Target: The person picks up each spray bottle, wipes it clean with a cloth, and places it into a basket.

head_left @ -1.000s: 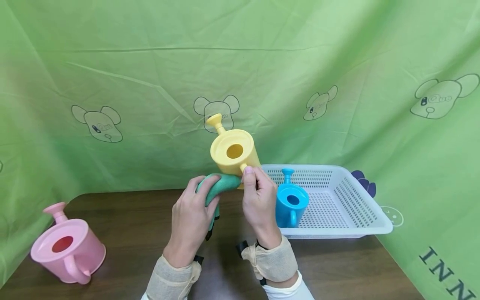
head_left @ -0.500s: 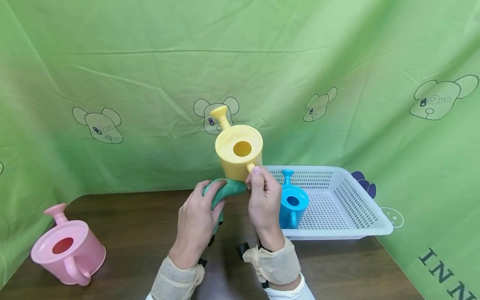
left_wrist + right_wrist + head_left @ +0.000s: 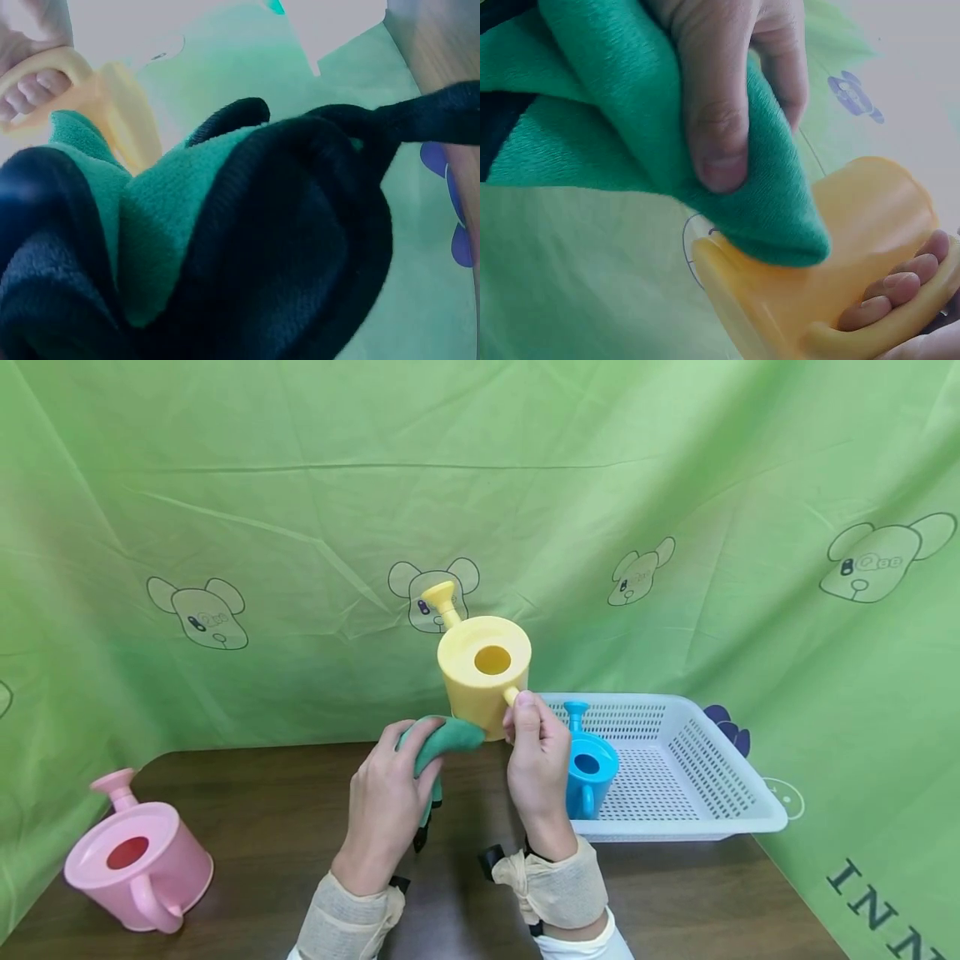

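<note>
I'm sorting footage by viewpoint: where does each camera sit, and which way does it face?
Head: worn on the head, facing forward and down at the yellow watering can and green cloth; left hand and right hand both show.
Left wrist: on that wrist, looking past the cloth toward the can; the right hand's fingers on the handle show, the left hand cannot be made out.
Right wrist: on that wrist, looking at cloth and can; both hands show in part.
Both wrist views share cloth, can and the right hand's fingers.

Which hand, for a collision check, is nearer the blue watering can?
Right: in the head view, the right hand is just left of the blue watering can; the left hand, holding the green cloth, is farther left.
</note>
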{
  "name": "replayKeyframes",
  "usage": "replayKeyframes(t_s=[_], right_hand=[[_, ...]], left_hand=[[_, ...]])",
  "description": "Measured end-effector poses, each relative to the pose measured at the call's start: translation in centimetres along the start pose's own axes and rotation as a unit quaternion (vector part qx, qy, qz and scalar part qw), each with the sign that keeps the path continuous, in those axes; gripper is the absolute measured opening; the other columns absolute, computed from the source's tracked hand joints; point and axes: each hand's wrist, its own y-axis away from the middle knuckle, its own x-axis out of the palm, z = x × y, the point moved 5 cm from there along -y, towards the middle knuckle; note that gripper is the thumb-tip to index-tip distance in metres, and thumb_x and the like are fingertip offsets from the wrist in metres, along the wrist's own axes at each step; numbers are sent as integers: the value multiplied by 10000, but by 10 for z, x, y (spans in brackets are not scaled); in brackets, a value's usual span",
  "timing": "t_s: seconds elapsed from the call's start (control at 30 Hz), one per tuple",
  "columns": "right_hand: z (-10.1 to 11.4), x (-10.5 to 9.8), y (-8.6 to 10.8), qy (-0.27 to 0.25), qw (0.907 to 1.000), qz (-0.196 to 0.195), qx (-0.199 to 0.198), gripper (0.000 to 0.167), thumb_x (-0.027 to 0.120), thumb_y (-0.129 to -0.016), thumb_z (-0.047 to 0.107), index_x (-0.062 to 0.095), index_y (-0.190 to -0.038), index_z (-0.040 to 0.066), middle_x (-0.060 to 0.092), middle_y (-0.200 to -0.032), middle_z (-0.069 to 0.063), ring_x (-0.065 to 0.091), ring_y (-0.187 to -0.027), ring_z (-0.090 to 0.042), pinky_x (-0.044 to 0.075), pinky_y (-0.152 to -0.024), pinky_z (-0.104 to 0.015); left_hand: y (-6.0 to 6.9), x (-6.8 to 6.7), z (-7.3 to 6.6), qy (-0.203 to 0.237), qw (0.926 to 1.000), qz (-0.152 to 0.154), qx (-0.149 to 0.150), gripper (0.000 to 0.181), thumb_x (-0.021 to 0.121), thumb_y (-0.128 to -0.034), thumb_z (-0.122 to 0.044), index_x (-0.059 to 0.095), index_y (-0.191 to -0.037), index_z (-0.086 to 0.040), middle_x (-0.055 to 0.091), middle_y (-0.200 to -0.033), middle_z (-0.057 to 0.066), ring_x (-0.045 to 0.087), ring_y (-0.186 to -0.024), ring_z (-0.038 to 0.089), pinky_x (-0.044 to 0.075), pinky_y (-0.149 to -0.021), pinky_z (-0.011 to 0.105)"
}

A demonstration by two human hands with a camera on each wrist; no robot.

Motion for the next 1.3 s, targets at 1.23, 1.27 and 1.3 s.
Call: replayKeyframes(t_s=[1.23, 1.27, 1.3], right_hand=[[-9, 6, 0, -667, 9960, 441, 402, 479, 393, -1110, 167, 459, -693, -58, 356, -593, 1, 327, -542, -133, 267, -536, -213], [-9, 6, 0, -738, 9954, 458, 410, 481, 386, -1109, 167, 449, -690, -60, 353, -593, 1, 322, -540, -139, 264, -534, -214], [-9, 6, 0, -812, 9947, 469, 416, 484, 380, -1108, 167, 439, -687, -63, 349, -593, -7, 316, -538, -154, 262, -534, -216]], left_hand=[[-9, -34, 14, 566, 9854, -1597, -194, 463, 846, -886, -65, 702, -1316, -160, 696, -1197, 185, 734, -1034, 384, 603, -842, 604], [-9, -35, 15, 564, 9852, -1603, -208, 462, 846, -887, -68, 703, -1316, -161, 696, -1198, 185, 733, -1040, 386, 601, -845, 606], [-9, -35, 15, 569, 9852, -1602, -222, 458, 844, -890, -73, 703, -1317, -162, 697, -1199, 183, 732, -1044, 386, 599, -848, 607]])
